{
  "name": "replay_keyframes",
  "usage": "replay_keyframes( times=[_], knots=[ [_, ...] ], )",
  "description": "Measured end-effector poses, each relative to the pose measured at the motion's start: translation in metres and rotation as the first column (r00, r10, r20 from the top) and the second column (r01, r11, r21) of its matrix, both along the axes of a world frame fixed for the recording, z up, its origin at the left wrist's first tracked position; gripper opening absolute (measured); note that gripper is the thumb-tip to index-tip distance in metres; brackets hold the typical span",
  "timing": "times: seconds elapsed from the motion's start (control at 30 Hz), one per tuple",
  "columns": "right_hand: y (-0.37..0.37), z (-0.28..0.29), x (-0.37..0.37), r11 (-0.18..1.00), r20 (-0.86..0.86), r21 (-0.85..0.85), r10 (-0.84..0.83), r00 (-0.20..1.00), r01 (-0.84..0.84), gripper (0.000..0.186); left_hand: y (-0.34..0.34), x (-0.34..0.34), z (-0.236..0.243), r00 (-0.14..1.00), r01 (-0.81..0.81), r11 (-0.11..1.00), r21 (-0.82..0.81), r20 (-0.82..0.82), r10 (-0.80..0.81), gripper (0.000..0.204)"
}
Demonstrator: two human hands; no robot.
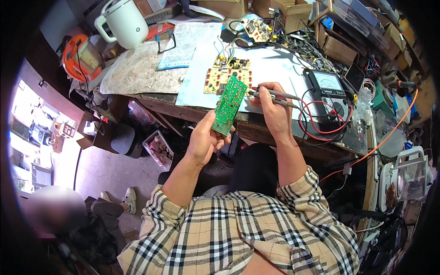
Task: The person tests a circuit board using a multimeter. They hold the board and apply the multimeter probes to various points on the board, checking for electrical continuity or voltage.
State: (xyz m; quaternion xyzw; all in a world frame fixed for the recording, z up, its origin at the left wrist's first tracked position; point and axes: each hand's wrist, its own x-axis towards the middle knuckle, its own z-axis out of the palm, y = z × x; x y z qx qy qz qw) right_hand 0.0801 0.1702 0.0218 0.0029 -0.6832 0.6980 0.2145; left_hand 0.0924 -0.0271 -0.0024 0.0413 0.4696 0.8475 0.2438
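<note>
My left hand grips a long green circuit board by its lower end, tilted up with its solder side showing. My right hand holds a pair of test probes like chopsticks, tips near the green board's right edge; whether they touch it I cannot tell. Their red and black leads run to an analog multimeter on the right of the bench. Behind the green board, a tan circuit board with red buttons, a small display and wires lies on white paper.
A white mug, orange container and printed sheets are at back left. Cardboard boxes, jumbled parts and an orange cable crowd the right. Below are a bin and box; another person is at lower left.
</note>
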Motion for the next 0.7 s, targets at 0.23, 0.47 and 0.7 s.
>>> replay_keyframes(
  times=[0.23,0.47,0.7],
  knots=[
    [0.0026,-0.0011,-0.0011,0.999,0.036,-0.040,0.015,0.999,-0.014,0.017,-0.0005,-0.0005,-0.0006,1.000,0.006,1.000,0.001,0.001,-0.006,0.045],
    [0.0036,-0.0002,-0.0006,1.000,0.040,0.011,-0.013,0.999,0.012,0.018,0.0000,0.0000,0.0007,1.000,0.004,1.000,0.003,-0.004,-0.004,0.044],
    [0.0020,-0.0005,-0.0004,1.000,0.030,-0.006,-0.012,0.999,0.012,0.018,0.0002,0.0004,0.0002,1.000,0.002,1.000,0.003,0.001,-0.002,0.044]
  ],
)
